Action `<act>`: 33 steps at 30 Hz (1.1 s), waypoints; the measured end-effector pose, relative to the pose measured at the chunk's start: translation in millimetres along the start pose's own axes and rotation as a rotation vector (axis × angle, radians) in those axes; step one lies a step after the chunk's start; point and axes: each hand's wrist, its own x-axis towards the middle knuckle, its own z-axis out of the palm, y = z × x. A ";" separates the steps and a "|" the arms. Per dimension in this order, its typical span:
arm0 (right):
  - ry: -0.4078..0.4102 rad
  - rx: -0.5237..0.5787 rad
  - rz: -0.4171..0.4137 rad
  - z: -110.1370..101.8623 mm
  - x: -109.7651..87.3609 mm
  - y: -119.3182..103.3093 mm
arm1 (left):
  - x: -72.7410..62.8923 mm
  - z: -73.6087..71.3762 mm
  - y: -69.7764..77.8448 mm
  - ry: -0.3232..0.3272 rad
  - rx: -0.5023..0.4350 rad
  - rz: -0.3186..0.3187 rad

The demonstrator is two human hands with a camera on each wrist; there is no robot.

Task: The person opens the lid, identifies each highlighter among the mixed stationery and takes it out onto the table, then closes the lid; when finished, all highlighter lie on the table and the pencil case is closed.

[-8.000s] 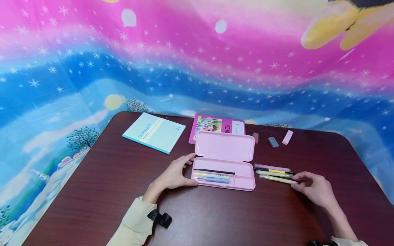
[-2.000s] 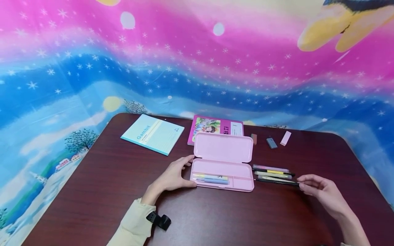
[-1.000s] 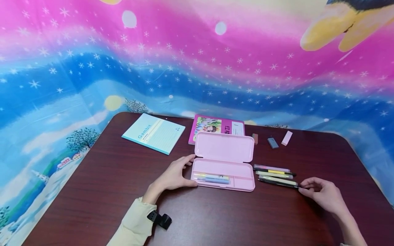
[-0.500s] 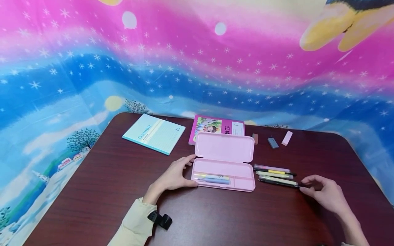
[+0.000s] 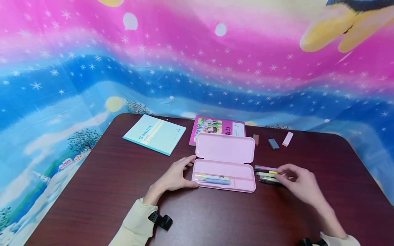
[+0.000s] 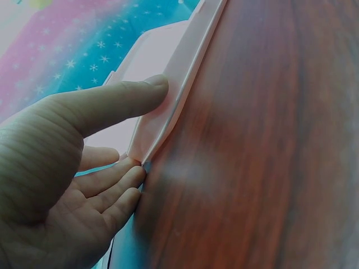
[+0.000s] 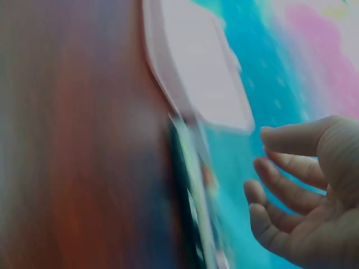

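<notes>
A pink pencil case [image 5: 244,184] lies unfolded on the table, with a few slim pens [image 5: 212,179] in its front compartment. My left hand [image 5: 172,176] holds the case by its left end; in the left wrist view the thumb [image 6: 123,103] lies against the front wall and the fingertips meet the corner. Right of the case several pens [image 5: 267,174] lie side by side, a black pen [image 5: 268,182] nearest me. Over their right ends hovers my right hand [image 5: 303,184], fingers loosely bent and nothing between them; the right wrist view shows it apart from the pens.
A light blue notebook [image 5: 155,135] lies at the back left. Behind the raised lid is a magenta book [image 5: 217,126]. Farther right sit a small brown block [image 5: 255,139], a grey-blue block [image 5: 273,143] and a pink-white block [image 5: 287,139]. A printed cloth hangs behind the table.
The black pen that was in the case's back compartment now lies in the row at right. My right hand has let go of it and shifted left above the pens. My left hand stays put.
</notes>
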 end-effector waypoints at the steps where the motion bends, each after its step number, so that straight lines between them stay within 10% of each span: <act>1: -0.020 0.043 -0.003 6.5 0.7 -5.6 | 0.2 0.3 0.0 -0.003 0.000 -0.002; 19: -0.301 0.285 -0.007 75.5 26.8 -70.6 | -0.1 -0.5 1.7 -0.001 -0.002 -0.030; 33: -0.338 0.187 -0.079 94.2 34.9 -89.8 | 0.2 -0.3 1.9 -0.013 0.005 -0.033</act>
